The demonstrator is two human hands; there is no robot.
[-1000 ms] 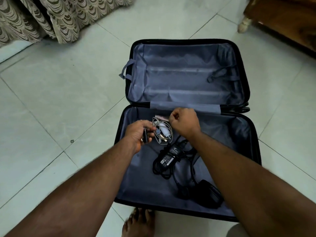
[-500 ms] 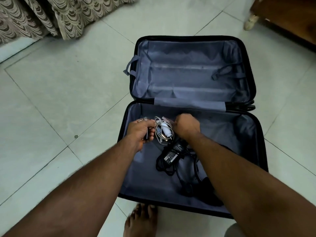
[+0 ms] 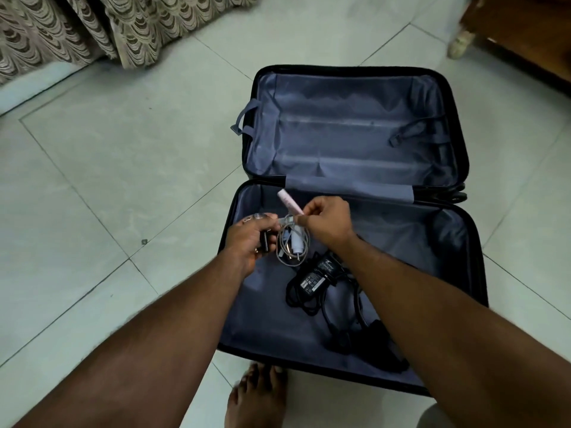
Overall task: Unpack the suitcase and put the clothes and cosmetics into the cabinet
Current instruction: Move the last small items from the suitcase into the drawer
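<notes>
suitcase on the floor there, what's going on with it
A person is unpacking the open suitcase on the tiled floor. The right hand pinches a small pink tube; the left hand grips several small items. A white charger and a black power adapter with its cables lie in the near half. No clothes show.

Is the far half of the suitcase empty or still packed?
Empty, as far as shown. The far half shows only bare grey lining and loose straps. The black power adapter and cables lie in the near half.
</notes>
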